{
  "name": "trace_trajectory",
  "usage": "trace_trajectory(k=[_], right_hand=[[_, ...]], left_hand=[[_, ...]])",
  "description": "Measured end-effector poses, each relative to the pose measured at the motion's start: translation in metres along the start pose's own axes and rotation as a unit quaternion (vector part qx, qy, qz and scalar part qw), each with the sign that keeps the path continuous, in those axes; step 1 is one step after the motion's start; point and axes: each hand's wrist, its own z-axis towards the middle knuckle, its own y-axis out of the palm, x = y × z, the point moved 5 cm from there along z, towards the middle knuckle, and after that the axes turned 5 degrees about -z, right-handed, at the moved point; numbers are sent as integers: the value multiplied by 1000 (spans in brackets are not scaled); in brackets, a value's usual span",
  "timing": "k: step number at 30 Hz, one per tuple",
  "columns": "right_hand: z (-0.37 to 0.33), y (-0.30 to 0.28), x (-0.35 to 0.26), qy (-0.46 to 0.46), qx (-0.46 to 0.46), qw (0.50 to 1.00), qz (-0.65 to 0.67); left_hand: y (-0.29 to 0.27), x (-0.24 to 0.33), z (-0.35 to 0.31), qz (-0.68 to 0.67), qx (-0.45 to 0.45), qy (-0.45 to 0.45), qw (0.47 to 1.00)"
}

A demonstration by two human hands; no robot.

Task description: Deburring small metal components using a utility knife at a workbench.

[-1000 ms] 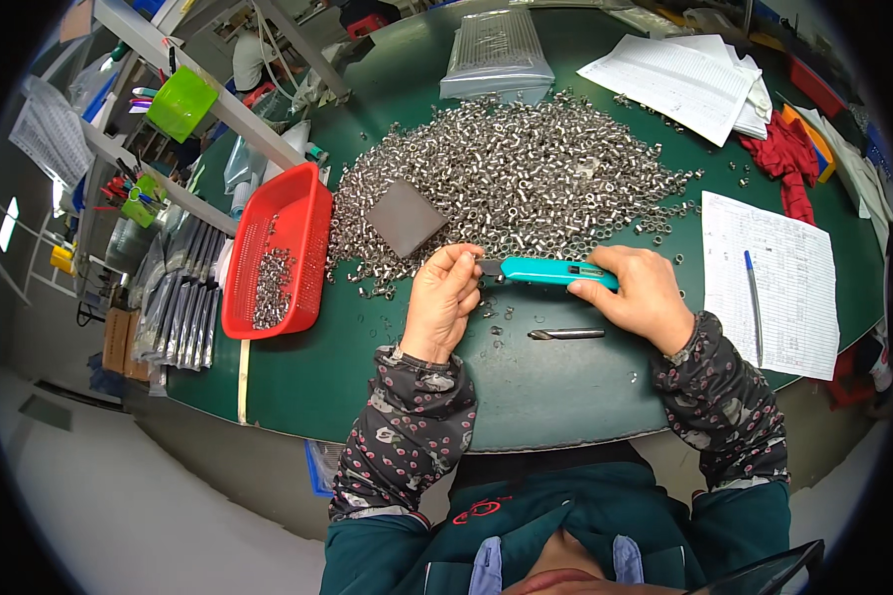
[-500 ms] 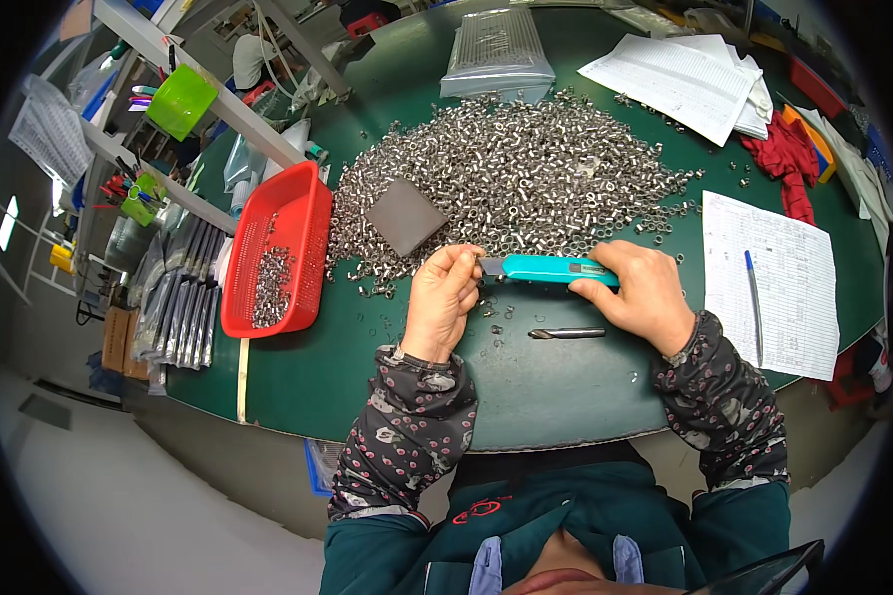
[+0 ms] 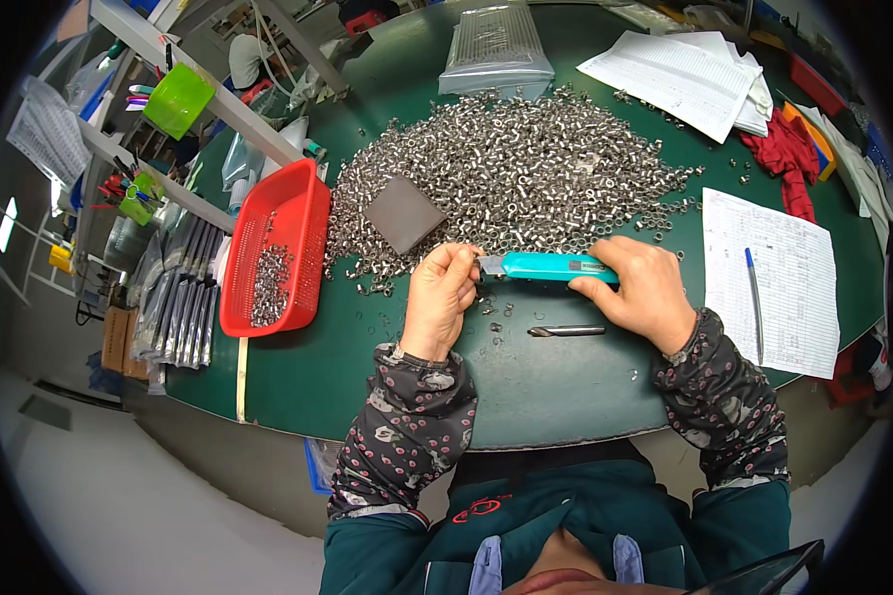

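My right hand (image 3: 649, 295) is closed round the teal handle of a utility knife (image 3: 550, 267), whose short blade points left. At the blade's tip, my left hand (image 3: 441, 297) pinches a small metal ring between thumb and fingers; the fingers hide most of it. Behind both hands spreads a big heap of small shiny metal rings (image 3: 526, 169). A dark grey square block (image 3: 405, 215) rests on the heap's left part. Below the knife, a drill bit (image 3: 566, 331) lies on the green table (image 3: 565, 397), with a few loose rings and thin shavings to its left.
Left of the heap stands a red plastic basket (image 3: 315, 268) holding some rings. Printed sheets (image 3: 801, 288) with a blue pen (image 3: 754, 297) lie on the right. Farther back are more papers (image 3: 669, 79), a red cloth (image 3: 793, 164) and a stack of bagged parts (image 3: 498, 50).
Both hands keep their places and grips. The knife has turned slightly in the right hand, and its blade now catches more light.
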Motion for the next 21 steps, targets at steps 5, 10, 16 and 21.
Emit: trace_trajectory(k=[5,10,16,21], right_hand=[[0,0,0,-5,2,1000,-4],[0,0,0,-11,7,1000,-4],[0,0,-1,-14,7,1000,-4],[0,-1,-2,-18,-1,1000,-8]], left_hand=[[0,1,-1,22,2,5,1000],[-1,1,-1,40,7,-4,999],[0,1,-1,54,9,-6,998],[-1,0,-1,65,17,-18,998]])
